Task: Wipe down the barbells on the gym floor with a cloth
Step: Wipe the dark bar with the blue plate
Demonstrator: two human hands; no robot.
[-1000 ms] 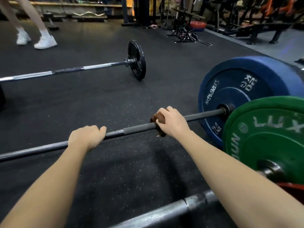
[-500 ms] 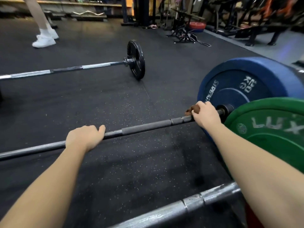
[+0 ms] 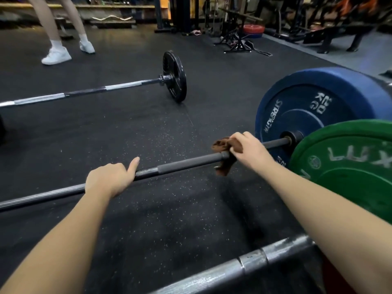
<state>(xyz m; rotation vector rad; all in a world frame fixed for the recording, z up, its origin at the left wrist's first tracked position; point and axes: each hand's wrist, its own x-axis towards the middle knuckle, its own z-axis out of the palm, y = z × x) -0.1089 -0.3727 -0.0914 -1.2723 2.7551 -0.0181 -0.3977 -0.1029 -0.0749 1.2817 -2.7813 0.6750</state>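
Crumpled brown cloth, clenched by right hand, wraps the dark barbell; left hand grasps it.

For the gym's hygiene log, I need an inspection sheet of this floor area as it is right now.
Surface: black speckled rubber floor.
Job's things: far barbell, middle barbell and near barbell lie on it; blue plate on the middle one, green plate nearer; brown cloth wrapped on the middle barbell.
Clutter: red plate and stand at the back.
Hands: left hand holds the middle barbell; right hand grips the cloth.
Cables: nothing seen.
Surroundings: a person's legs, racks.
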